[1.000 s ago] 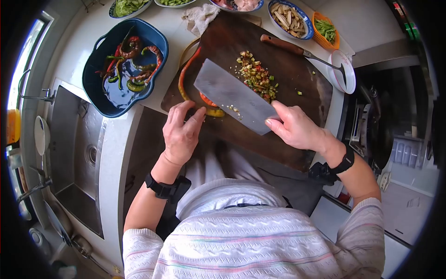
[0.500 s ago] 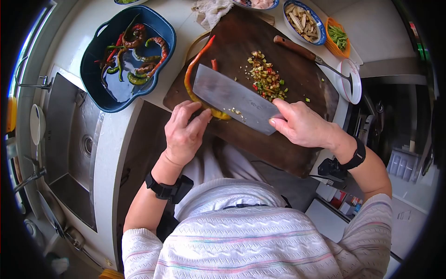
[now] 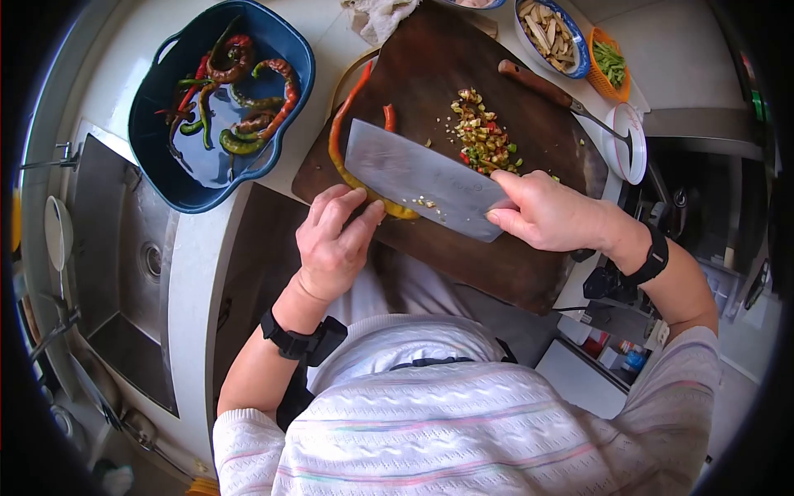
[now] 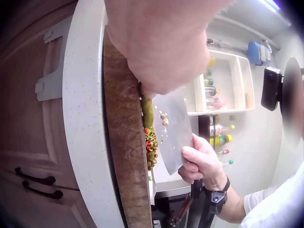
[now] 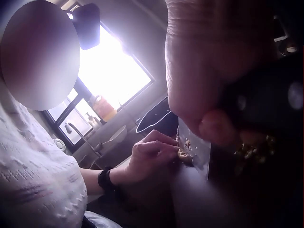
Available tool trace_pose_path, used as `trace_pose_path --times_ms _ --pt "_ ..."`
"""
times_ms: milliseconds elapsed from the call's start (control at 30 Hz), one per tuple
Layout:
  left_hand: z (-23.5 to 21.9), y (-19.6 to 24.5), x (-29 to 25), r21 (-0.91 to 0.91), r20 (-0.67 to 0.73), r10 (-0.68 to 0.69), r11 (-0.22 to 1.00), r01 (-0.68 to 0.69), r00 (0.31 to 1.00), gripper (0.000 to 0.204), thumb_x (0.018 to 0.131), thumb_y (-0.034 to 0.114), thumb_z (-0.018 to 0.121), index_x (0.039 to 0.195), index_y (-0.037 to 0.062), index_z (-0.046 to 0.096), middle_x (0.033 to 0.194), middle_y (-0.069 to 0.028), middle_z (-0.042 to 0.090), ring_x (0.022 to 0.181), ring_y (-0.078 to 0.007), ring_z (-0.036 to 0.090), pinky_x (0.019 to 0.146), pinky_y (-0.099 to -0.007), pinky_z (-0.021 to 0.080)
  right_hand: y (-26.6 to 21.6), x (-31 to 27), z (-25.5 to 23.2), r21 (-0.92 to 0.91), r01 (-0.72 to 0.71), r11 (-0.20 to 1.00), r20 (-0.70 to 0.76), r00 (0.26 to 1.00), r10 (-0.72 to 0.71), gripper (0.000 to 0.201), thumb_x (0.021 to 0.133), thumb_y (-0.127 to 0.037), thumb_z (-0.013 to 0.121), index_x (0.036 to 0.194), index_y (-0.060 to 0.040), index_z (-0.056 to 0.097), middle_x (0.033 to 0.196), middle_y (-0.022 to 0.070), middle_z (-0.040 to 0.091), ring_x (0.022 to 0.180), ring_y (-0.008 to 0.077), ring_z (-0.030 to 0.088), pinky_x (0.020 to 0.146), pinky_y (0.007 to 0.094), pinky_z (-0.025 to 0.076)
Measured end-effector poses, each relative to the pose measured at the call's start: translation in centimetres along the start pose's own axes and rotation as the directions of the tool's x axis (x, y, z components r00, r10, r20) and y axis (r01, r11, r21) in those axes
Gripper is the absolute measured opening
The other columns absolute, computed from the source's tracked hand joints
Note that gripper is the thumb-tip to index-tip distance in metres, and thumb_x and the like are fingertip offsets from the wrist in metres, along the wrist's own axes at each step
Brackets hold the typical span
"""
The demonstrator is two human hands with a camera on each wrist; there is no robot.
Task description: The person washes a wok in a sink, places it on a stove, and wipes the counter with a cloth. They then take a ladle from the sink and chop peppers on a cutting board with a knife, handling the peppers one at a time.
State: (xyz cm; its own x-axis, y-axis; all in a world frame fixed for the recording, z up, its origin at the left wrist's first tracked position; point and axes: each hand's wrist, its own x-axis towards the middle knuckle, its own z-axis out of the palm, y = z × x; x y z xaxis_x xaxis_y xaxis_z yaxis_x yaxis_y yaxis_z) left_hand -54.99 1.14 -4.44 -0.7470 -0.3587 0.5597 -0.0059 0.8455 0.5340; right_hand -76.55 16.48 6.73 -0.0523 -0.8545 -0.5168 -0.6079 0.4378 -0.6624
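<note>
A long red-and-yellow pepper (image 3: 337, 140) lies curved on the dark cutting board (image 3: 463, 264). At its yellow end, the bent fingertips of my left hand (image 3: 335, 240) press it beside the blade. My right hand (image 3: 550, 211) grips a wide cleaver (image 3: 422, 178), whose blade bears small pale bits. Past the blade lies a heap of chopped peppers (image 3: 488, 140), and a short red piece (image 3: 389, 116) stands out behind it. In the left wrist view, the right hand (image 4: 204, 161) holds the cleaver (image 4: 173, 128) close to the green-yellow pepper (image 4: 147, 113).
A blue basin (image 3: 141, 124) of whole peppers stands at the left, above the sink (image 3: 124, 273). A wooden-handled knife (image 3: 538, 85) lies at the board's far right, its tip over a white bowl (image 3: 612, 153). Behind are a cloth (image 3: 376, 18), a patterned bowl (image 3: 581, 51) and an orange basket (image 3: 626, 83).
The view has shifted, so the board and basin sit differently in it. The cleaver and both hands stay by the pepper's near end; the short red piece shows more clearly behind the blade.
</note>
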Motion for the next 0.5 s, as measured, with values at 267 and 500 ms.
trace_pose_path --times_ms 267,500 --pt "-0.1 -0.4 0.1 -0.040 0.008 -0.009 0.999 0.009 1.000 0.023 0.062 -0.001 0.075 0.083 0.0060 0.070 0.087 -0.0104 0.061 0.080 -0.0284 0.061 0.065 -0.0337 0.052 -0.3 -1.5 0.6 0.017 -0.072 0.997 -0.044 0.996 0.073 0.023 0.087 -0.014 0.057 0.084 0.0025 0.042 0.064 0.0219 0.058 0.063 0.0416 0.058 0.053 0.0441 0.043" --pt "0.1 -0.5 0.1 -0.008 -0.002 0.032 0.999 -0.032 0.999 0.030 0.056 0.001 0.072 0.085 0.0070 0.070 0.089 -0.0076 0.060 0.082 -0.0258 0.061 0.063 -0.0314 0.052 -0.1 -2.0 1.4 0.023 -0.051 0.998 -0.109 0.993 0.053 0.022 0.087 -0.013 0.057 0.083 0.0017 0.041 0.060 0.0201 0.055 0.059 0.0407 0.057 0.051 0.0444 0.043"
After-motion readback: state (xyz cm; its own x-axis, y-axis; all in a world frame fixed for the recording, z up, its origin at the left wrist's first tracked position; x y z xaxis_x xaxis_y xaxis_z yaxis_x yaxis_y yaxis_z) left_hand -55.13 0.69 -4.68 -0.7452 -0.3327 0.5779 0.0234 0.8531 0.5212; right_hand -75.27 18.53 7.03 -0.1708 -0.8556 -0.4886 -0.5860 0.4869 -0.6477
